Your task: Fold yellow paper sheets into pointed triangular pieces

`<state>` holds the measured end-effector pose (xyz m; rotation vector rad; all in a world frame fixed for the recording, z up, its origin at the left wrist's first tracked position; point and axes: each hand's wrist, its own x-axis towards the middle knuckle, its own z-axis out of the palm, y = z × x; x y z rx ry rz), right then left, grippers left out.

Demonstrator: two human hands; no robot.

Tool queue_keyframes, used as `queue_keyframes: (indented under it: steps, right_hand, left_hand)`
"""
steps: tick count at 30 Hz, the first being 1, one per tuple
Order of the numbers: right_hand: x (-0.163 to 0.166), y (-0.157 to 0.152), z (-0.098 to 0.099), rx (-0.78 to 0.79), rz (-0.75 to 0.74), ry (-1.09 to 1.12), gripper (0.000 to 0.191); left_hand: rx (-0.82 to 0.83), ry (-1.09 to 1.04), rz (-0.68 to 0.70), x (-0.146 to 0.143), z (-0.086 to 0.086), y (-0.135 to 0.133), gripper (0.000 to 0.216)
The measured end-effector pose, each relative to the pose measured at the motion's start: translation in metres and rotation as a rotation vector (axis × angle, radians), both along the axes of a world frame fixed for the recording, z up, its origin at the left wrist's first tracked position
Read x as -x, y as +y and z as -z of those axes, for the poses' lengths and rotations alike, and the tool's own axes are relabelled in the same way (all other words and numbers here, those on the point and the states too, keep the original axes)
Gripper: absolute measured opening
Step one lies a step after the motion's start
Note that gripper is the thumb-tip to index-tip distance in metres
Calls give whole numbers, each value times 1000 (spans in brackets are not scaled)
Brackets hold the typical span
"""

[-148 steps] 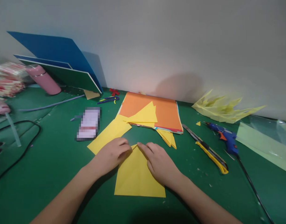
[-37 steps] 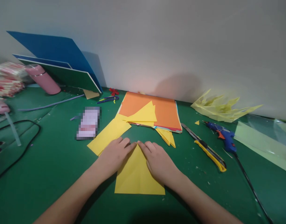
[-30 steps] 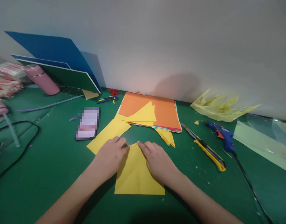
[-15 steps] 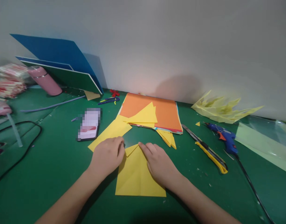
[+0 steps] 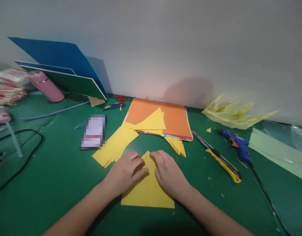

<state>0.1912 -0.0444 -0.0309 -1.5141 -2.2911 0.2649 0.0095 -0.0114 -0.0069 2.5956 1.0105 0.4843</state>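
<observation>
A sheet of yellow paper (image 5: 148, 195) lies in front of me, its top drawn in to a point by folds. My left hand (image 5: 125, 172) is on its left side, fingers curled and thumb reaching towards the middle crease, pressing the folded edge. Against the upper right edge rests my right hand (image 5: 169, 172), its fingers bent together and holding the paper down near the tip. Both palms hide much of the paper's sides. Beyond my left hand, several yellow strips (image 5: 116, 144) lie fanned out. Folded yellow triangles (image 5: 153, 121) rest on an orange paper stack (image 5: 143, 109).
On the right lie a yellow utility knife (image 5: 222, 164), a blue glue gun (image 5: 239, 146) with its cord, and pale green paper (image 5: 271, 154). A yellow paper crown-like piece (image 5: 229, 116) stands by the wall. To the left are a phone (image 5: 93, 131), a pink bottle (image 5: 49, 88) and boards (image 5: 54, 52).
My left hand has moved right and inward over the paper, and the top left corner is now folded down under it. My right hand stays nearly in place.
</observation>
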Motion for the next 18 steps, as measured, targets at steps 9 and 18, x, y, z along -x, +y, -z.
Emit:
queue_keyframes:
  steps: [9, 18]
  right_hand:
    - [-3, 0, -6, -59, -55, -58, 32]
    - [10, -8, -11, -72, -140, -43, 36]
  left_hand:
    - [-86, -24, 56, 3, 5, 6, 19]
    - [-82, 17, 134, 5, -2, 3, 30]
